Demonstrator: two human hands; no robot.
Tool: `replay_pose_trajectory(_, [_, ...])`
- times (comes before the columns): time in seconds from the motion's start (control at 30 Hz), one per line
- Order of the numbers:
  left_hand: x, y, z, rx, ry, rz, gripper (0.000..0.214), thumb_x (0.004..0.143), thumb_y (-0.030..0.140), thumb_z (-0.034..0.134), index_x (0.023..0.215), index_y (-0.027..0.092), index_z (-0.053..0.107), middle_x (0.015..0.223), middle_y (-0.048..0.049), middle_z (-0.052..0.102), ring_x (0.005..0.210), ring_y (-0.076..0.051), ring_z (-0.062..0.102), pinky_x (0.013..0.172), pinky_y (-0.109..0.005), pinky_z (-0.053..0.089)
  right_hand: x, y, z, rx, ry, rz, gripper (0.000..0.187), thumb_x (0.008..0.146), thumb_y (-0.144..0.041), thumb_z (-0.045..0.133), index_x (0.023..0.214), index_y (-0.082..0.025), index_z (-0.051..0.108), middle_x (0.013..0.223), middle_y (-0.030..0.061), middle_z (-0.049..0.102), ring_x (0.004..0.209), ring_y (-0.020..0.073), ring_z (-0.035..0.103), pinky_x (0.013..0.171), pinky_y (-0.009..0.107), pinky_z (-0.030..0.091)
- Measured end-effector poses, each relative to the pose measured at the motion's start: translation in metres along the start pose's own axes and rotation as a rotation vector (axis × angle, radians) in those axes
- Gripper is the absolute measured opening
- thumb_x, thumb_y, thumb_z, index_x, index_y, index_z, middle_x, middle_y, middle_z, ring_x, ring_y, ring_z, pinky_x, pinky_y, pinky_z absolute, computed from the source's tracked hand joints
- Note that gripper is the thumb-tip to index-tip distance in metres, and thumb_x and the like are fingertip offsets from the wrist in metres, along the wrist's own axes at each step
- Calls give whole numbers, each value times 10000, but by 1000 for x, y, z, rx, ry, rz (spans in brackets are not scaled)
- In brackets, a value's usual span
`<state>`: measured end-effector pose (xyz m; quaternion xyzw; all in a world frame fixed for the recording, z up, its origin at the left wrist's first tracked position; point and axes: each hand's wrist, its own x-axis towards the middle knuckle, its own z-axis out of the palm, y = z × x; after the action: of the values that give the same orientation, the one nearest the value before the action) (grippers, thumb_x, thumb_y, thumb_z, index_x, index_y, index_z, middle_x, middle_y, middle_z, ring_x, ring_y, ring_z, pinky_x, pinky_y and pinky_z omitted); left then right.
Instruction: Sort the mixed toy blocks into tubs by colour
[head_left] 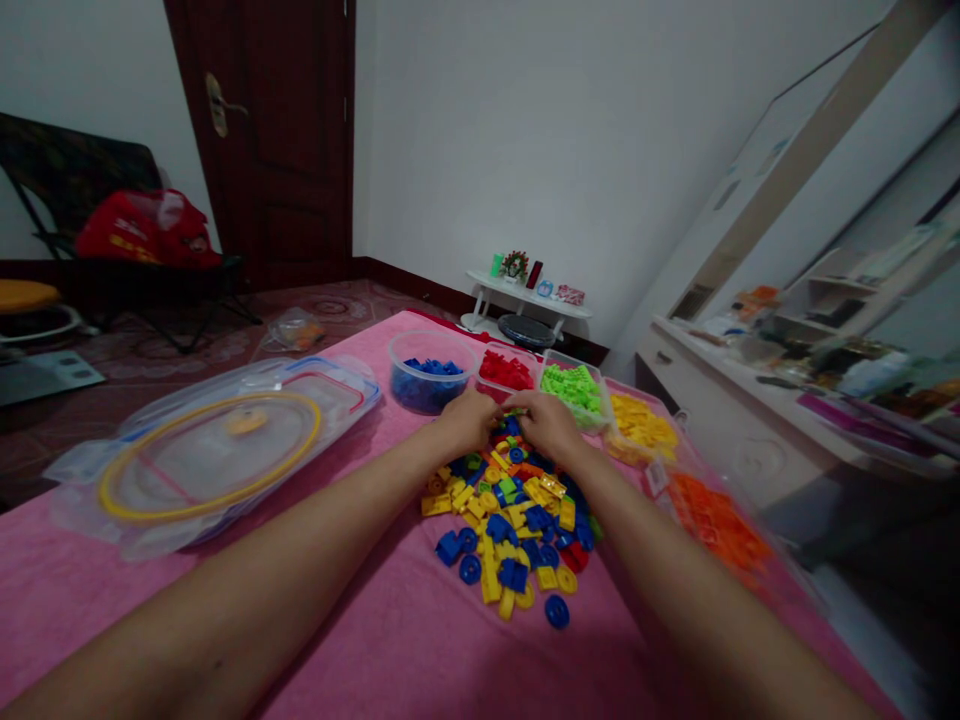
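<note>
A mixed pile of plastic building blocks (517,520), mostly yellow and blue with some red, green and orange, lies on the pink cloth. At the pile's far edge my left hand (471,420) is closed, fingers curled inward. My right hand (547,425) sits close beside it, fingers bent toward the left hand, the fingertips nearly meeting. Whatever they hold is hidden. Just beyond stand a round tub of blue blocks (431,385), a box of red blocks (506,370) and a box of green blocks (571,390). A blue wheel (557,611) lies at the pile's near edge.
Yellow blocks (643,428) and orange blocks (716,525) fill containers along the right side. Stacked clear lids (225,450) lie on the left of the pink cloth (360,620). Beyond the table stands a low white shelf (525,293); a cabinet (735,400) is at right.
</note>
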<state>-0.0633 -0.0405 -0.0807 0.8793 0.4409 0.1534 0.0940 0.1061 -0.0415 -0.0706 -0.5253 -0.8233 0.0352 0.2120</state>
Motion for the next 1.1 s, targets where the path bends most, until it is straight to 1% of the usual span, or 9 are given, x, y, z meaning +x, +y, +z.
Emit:
replay_pose_trajectory(0.1, [-1,-2,-5,55,-2,-16,282,687,219,614,949,190,712,910,-104,699,892,-228,629,781,-280,467,-4,-13,5,-251,-117,-1,402,773,-100,466,1054,-297,675,1050,38,665,986,214,590,783,298,419])
replay_pose_trajectory(0.23, [-3,0,-8,70,-48,-30,360,638,240,643,992,219,707,917,-80,707,850,-218,641,723,-268,475,-9,-19,7,-394,-176,141,350,795,-130,468,1052,-249,672,1009,102,664,954,248,603,763,317,414])
replay_pose_trajectory(0.47, [-3,5,-6,82,2,-66,251,663,201,611,880,202,736,881,-90,716,847,-209,645,729,-266,478,-31,-18,4,-223,-26,218,413,728,-98,506,1110,-241,571,1123,59,625,1030,222,562,786,295,391])
replay_pose_trajectory(0.6, [-3,3,-28,-45,23,-26,259,644,201,638,883,180,734,849,-65,720,787,-179,639,700,-236,469,-42,-20,5,-152,46,281,304,707,-168,563,1003,-236,564,997,25,658,910,207,593,694,269,373])
replay_pose_trajectory(0.7, [-9,5,-53,-162,-113,48,254,637,190,648,875,159,733,772,-40,714,679,-137,621,609,-193,446,-46,-17,2,-133,86,327,222,710,-247,598,931,-240,583,931,10,668,849,207,601,652,269,367])
replay_pose_trajectory(0.8, [-17,9,-69,-54,-308,99,280,635,192,645,898,180,741,738,-33,705,614,-125,590,578,-197,434,-48,-9,-7,-157,99,346,276,699,-246,619,975,-253,615,1011,17,666,908,222,596,683,287,386])
replay_pose_trajectory(0.9, [-20,16,-65,70,-443,91,338,618,234,668,949,218,735,761,-33,708,591,-130,576,575,-213,439,-51,-6,-17,-193,66,313,332,678,-198,634,1000,-276,652,1104,17,643,974,228,581,748,306,397])
replay_pose_trajectory(0.97, [-21,22,-57,119,-494,65,375,595,296,704,964,236,729,809,-42,714,634,-153,600,586,-225,451,-53,-8,-20,-186,-4,295,285,677,-193,638,944,-285,680,1049,9,664,944,219,593,746,304,401])
replay_pose_trajectory(1.1, [-23,38,-47,290,-432,30,398,537,315,749,924,225,732,933,-79,710,797,-234,635,646,-272,477,-55,-20,-14,-171,-138,261,217,692,-250,660,903,-281,701,953,19,691,904,217,607,703,295,395])
